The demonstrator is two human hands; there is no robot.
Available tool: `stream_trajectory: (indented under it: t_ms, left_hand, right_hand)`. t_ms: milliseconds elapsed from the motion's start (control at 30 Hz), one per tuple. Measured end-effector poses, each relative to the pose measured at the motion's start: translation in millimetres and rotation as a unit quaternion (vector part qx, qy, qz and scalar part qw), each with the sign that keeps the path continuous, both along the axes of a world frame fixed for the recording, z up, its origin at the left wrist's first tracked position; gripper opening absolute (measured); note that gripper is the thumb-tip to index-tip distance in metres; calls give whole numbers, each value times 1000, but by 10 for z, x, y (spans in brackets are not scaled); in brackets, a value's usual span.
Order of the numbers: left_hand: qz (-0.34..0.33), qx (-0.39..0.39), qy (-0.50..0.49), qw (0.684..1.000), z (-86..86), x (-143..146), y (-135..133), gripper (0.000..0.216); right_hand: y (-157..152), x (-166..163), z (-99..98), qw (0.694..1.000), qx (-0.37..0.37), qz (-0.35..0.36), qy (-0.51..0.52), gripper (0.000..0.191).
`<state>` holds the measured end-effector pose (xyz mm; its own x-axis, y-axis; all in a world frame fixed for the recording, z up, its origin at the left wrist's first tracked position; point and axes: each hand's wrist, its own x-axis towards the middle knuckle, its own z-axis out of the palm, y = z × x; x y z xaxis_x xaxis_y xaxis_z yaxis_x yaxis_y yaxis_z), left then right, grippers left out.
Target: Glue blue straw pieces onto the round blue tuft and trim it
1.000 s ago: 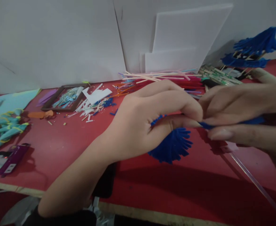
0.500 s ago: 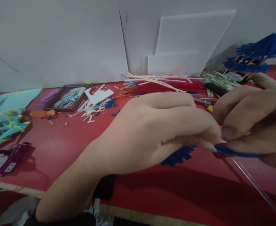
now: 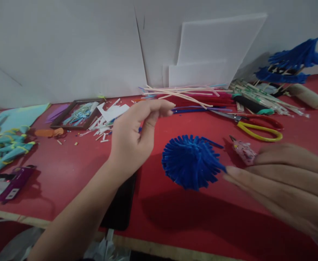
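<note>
My right hand (image 3: 286, 174) is closed at the right, thumb and fingertips pinching the end of a thin blue fuzzy strip (image 3: 223, 168). This strip reaches the edge of a round, fringed blue piece (image 3: 190, 163), shaped like a small thatched roof; whether they are joined I cannot tell. My left hand (image 3: 137, 134) is raised left of the piece, fingers loosely curved and holding nothing. A short blue strip (image 3: 212, 142) shows at the piece's upper right. Partly behind my right hand lies a pink patterned tool with a pointed tip (image 3: 243, 150), resembling a glue gun.
Scissors (image 3: 259, 132) with yellow and red handles lie behind my right hand. Fuzzy sticks (image 3: 186, 92) are piled by the wall. A blue-roofed model (image 3: 292, 61) stands back right. A phone (image 3: 119, 206) lies under my left forearm, paper scraps (image 3: 112, 112) beyond.
My left hand has let go of the blue strip and drawn back left. My right hand has come down, still pinching blue strip. The round blue piece and the scissors are now uncovered.
</note>
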<state>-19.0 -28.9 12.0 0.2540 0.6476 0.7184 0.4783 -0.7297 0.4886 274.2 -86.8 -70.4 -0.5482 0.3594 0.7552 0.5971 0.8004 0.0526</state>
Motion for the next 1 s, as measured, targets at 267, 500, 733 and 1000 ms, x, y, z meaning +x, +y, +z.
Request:
stream_trajectory:
  t_ms: [267,500,733,1000]
  left_hand:
    - [-60,-167,-59,982,-142,171,-234,16]
    - [-62,-292,-16,954,-260,256,-466,37]
    - [-55,-281,0,958,-251,348,-481,40]
    - [-29,-247,46,967,-199,381,-447,38]
  right_hand:
    - [-42,-228,381,997,22,26,-63,26]
    - [-48,-312,318,999,50,13,-17,15]
    - [-99,-358,261,999,-22,16,26,13]
    - [-122,-367,268,999,-28,12,22,16]
